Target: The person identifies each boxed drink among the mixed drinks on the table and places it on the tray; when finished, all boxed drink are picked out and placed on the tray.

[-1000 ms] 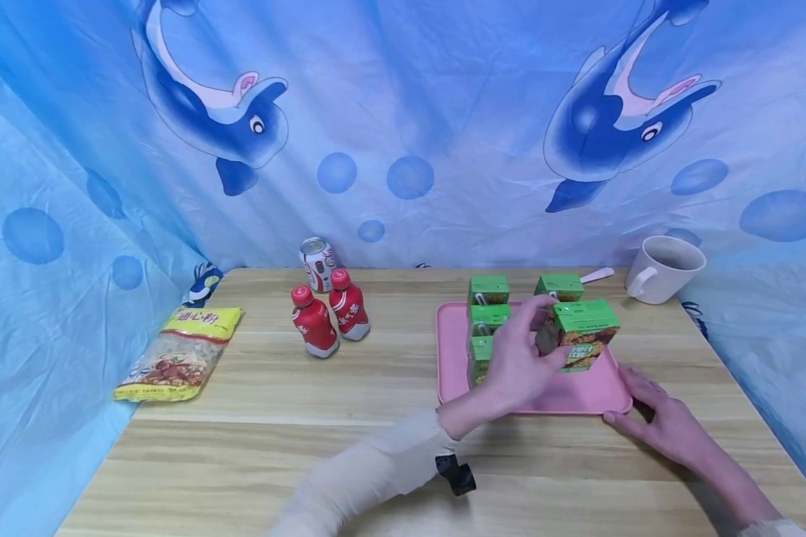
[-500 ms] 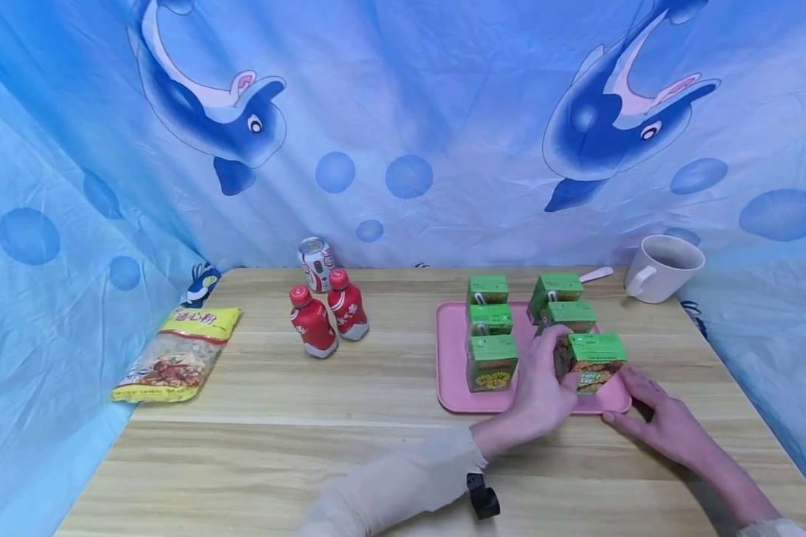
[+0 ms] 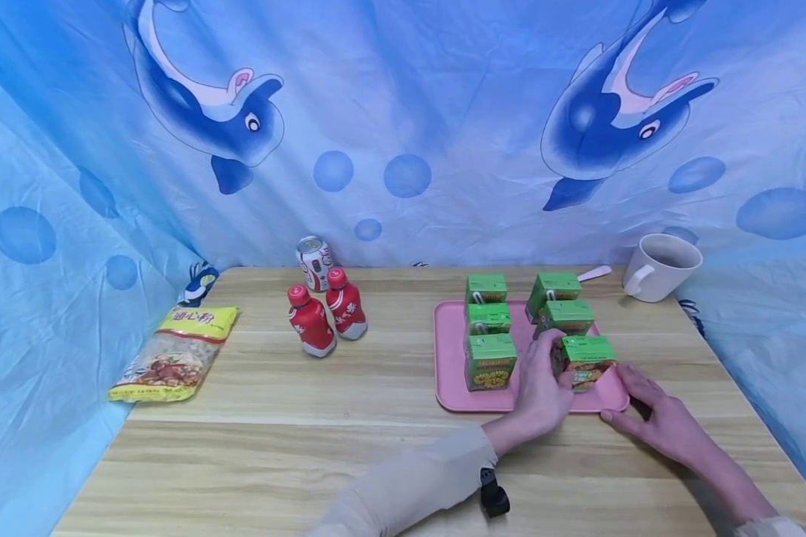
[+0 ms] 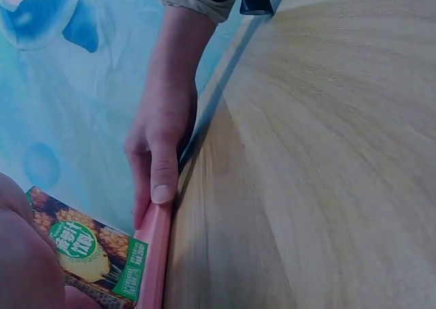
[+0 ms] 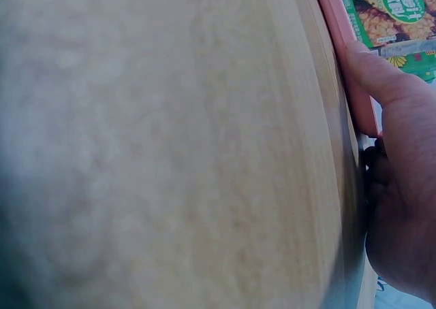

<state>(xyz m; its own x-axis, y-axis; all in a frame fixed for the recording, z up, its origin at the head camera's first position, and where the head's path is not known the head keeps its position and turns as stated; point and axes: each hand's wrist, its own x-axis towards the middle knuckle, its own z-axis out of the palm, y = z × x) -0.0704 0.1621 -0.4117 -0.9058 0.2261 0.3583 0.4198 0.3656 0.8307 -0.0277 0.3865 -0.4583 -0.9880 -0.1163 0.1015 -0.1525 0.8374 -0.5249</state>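
My left hand (image 3: pixel 539 388) grips a green pineapple juice carton (image 3: pixel 587 353) by its sides, low over the front right of a pink tray (image 3: pixel 451 380). In the left wrist view the printed front of this carton (image 4: pixel 95 251) stands right at the tray's rim, and part of the left hand (image 4: pixel 27 261) shows at the corner. Several matching cartons stand upright in two rows; the left row ends in a carton (image 3: pixel 490 363) near the tray's front. My right hand (image 3: pixel 668 421) holds the tray's front right corner, its thumb along the front rim (image 5: pixel 351 84).
Behind the tray lie a pink-white utensil handle (image 3: pixel 594 273) and a white mug (image 3: pixel 663 268). Left of it stand two red bottles (image 3: pixel 312 321) and a can (image 3: pixel 314 263). A yellow-ended food bag (image 3: pixel 175 354) lies at the table's left edge. A blue dolphin-print curtain (image 3: pixel 403 112) surrounds the table.
My left hand has brought the held carton down and toward the front of the tray, in line with the right row, then slightly left. The right hand has stayed at the tray corner.
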